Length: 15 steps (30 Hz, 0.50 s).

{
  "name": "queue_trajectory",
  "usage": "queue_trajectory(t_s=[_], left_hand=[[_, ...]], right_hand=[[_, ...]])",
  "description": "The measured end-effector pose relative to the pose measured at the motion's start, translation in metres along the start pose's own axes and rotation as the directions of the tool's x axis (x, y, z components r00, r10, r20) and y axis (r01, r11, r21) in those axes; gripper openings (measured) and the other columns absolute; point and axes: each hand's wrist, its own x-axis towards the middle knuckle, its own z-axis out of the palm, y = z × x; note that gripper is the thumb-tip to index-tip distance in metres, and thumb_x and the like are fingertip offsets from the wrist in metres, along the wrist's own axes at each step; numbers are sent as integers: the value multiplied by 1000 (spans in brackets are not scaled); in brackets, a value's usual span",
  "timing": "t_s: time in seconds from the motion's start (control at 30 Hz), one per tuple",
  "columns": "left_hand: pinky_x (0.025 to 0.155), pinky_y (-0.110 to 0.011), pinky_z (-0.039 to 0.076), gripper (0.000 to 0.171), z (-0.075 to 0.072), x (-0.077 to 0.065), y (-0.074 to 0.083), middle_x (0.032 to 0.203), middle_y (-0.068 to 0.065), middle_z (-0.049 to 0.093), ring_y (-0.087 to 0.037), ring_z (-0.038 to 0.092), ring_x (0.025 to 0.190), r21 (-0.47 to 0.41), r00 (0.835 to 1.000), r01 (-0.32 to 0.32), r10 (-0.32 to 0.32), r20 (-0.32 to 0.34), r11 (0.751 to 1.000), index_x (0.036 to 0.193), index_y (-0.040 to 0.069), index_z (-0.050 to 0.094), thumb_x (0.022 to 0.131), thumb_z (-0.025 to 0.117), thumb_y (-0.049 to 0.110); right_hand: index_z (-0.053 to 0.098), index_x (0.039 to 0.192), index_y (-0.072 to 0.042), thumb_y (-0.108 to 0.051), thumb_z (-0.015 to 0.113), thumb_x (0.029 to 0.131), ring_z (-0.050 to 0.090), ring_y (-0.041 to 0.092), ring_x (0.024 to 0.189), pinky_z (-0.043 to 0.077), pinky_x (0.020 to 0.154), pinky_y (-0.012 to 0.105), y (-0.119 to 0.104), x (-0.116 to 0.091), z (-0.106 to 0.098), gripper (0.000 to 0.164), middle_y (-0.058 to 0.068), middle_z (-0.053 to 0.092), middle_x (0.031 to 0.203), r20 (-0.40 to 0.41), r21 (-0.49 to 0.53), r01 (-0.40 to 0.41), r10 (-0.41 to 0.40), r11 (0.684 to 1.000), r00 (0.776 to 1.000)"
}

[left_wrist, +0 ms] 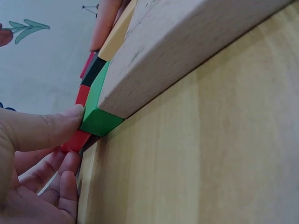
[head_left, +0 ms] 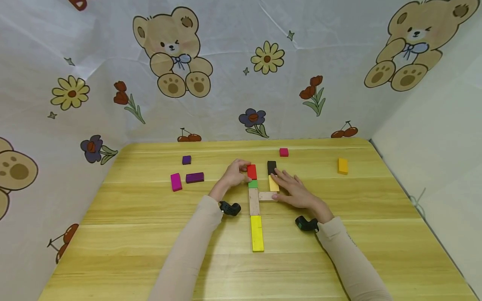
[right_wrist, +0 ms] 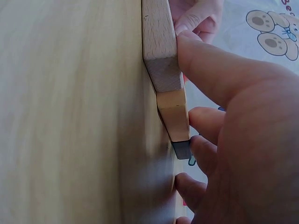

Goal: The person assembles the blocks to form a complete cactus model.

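Observation:
A red block (head_left: 252,172) lies end to end with a small green block (head_left: 253,184), a plain wooden block (head_left: 254,201) and a long yellow block (head_left: 257,233). My left hand (head_left: 235,173) grips the red block, thumb near the green one and fingertips around its far end. A second wooden block (head_left: 266,196) branches off to the right, with a light orange block (head_left: 273,183) and a black block (head_left: 272,167) lined up beyond it. Fairly straight, the fingers of my right hand (head_left: 295,191) rest at those two, its thumb on the branching wooden block.
Magenta (head_left: 176,182), long purple (head_left: 195,177) and small purple (head_left: 186,160) blocks lie on the left of the wooden table (head_left: 143,251). A small pink block (head_left: 284,152) is near the back edge; an orange-yellow block (head_left: 342,166) lies at right. A printed curtain (head_left: 226,50) hangs behind.

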Motion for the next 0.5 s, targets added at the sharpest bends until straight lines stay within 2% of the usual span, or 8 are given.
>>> queue_trajectory(t_s=[0.37,0.5], left_hand=[[102,-39,45,64,-2,0,1,139,-12,48,-30,50,122,12,1000,-6,6,27,1000,140,1,52,80,74,-6],[102,-37,45,64,-1,1,-1,136,-11,49,-28,50,121,23,1000,-1,1,26,1000,139,2,53,80,75,-5]], right_hand=[[29,155,-10,-41,61,95,9,41,150,0,115,67,3,1,1,75,14,16,164,-13,-6,17,-17,1000,1000],[28,155,-10,-40,61,95,9,41,150,0,116,66,1,0,0,75,13,16,164,-5,1,17,-17,1000,1000]])
